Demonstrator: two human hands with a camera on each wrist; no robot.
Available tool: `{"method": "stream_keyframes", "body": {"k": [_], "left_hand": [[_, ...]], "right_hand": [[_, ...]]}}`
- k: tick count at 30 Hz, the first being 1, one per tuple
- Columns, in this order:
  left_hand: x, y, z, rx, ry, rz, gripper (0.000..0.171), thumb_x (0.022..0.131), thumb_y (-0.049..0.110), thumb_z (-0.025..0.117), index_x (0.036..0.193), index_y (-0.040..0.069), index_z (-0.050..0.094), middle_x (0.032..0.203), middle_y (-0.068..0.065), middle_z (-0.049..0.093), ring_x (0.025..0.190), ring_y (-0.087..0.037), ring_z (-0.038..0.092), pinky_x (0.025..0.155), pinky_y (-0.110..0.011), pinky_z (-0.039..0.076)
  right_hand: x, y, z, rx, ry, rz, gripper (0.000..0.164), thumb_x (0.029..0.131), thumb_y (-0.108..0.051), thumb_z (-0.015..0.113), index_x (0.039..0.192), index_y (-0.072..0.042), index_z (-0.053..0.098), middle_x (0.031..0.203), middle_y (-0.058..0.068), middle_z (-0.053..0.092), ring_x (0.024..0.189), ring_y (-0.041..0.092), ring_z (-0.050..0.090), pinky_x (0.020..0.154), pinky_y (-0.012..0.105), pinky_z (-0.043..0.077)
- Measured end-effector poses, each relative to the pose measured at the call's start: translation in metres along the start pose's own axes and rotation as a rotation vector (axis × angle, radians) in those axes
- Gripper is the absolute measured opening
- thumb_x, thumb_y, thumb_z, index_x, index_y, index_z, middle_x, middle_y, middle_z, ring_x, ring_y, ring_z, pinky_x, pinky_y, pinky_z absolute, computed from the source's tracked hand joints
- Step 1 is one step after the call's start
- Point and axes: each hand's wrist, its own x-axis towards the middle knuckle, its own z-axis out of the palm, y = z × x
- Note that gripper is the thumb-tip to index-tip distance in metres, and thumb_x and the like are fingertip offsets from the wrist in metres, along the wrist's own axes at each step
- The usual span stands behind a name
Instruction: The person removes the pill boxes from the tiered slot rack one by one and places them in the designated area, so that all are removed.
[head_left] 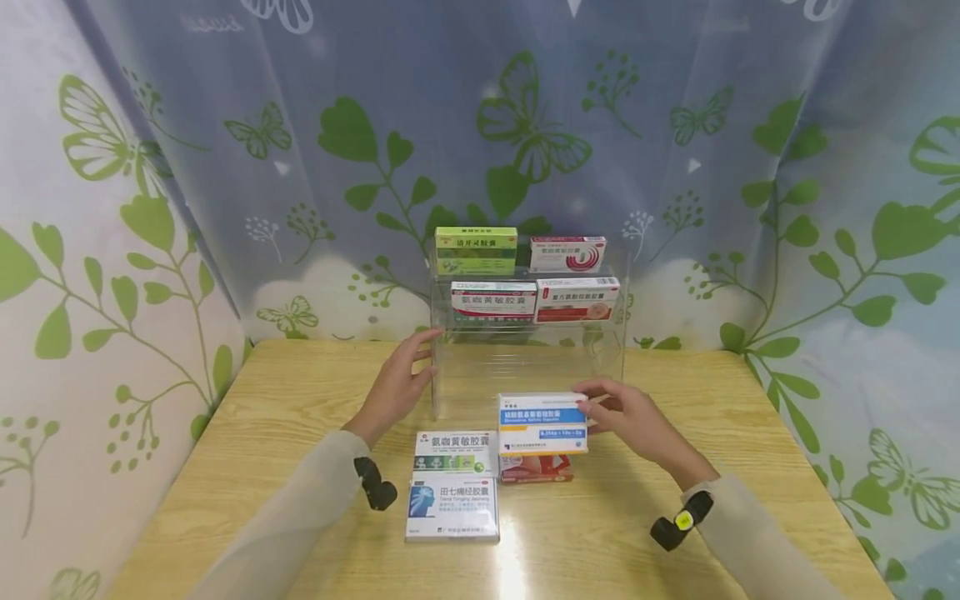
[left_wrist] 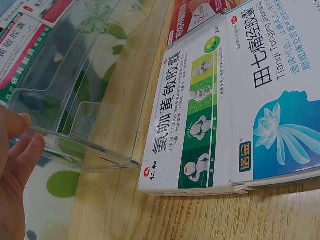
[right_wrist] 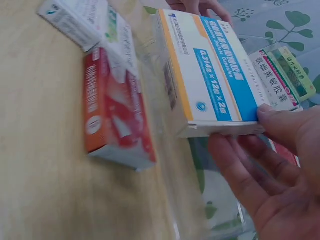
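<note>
From here I see the right hand (head_left: 628,419) pinching a blue-and-white box (head_left: 542,423) between thumb and fingers, just to that hand's left. The left hand (head_left: 396,385) looks relaxed, its fingertips at the side of the clear rack (head_left: 525,360) right beside it.

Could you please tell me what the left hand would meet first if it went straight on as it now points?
The left hand would most likely meet the clear rack first, at its left side; the fingers are right at that edge, perhaps touching, though transparent plastic makes depth unclear.
</note>
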Motion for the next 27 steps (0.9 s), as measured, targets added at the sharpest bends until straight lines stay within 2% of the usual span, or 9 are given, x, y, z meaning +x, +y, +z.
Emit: {"method": "stream_keyframes", "body": {"k": [2,6,14,21,27], "left_hand": [[0.0,0.0,0.0,0.0,-0.002,0.003,0.067,0.098,0.001,0.06,0.153,0.032,0.037,0.157,-0.003,0.036,0.131,-0.03,0.054,0.099,-0.046,0.055],[0.001,0.002,-0.002,-0.003,-0.001,0.01,0.068,0.098,0.0,0.061,0.153,0.032,0.037,0.158,-0.004,0.036,0.13,-0.031,0.054,0.099,-0.047,0.055],[-0.001,0.001,-0.003,0.003,-0.004,0.006,0.066,0.099,0.005,0.061,0.153,0.034,0.036,0.158,-0.004,0.036,0.131,-0.03,0.054,0.099,-0.046,0.056],[0.0,0.003,-0.002,-0.004,-0.009,-0.012,0.068,0.099,0.004,0.061,0.152,0.039,0.036,0.159,-0.001,0.034,0.131,-0.028,0.053,0.1,-0.046,0.055],[-0.001,0.003,-0.002,-0.003,-0.015,-0.015,0.067,0.099,0.006,0.06,0.152,0.039,0.036,0.159,-0.001,0.034,0.132,-0.027,0.053,0.1,-0.045,0.055]], "right_hand": [[-0.011,0.011,-0.001,0.019,-0.048,0.012,0.043,0.1,-0.03,0.063,0.134,-0.006,0.058,0.125,0.018,0.061,0.101,0.029,0.069,0.082,0.048,0.062],[-0.029,0.028,-0.001,0.081,-0.137,0.075,0.045,0.101,-0.029,0.062,0.135,0.0,0.055,0.124,0.023,0.06,0.097,0.03,0.07,0.08,0.049,0.062],[-0.049,0.045,0.01,0.108,-0.269,0.228,0.038,0.1,-0.031,0.062,0.129,-0.005,0.062,0.116,0.016,0.061,0.099,0.024,0.067,0.08,0.041,0.063],[-0.054,0.048,0.024,0.194,-0.259,0.308,0.039,0.099,-0.028,0.064,0.129,-0.002,0.061,0.113,0.016,0.062,0.097,0.025,0.069,0.081,0.041,0.063],[-0.056,0.049,0.034,0.162,-0.176,0.325,0.044,0.095,-0.028,0.07,0.127,0.0,0.059,0.111,0.014,0.062,0.093,0.023,0.069,0.077,0.039,0.064]]}}
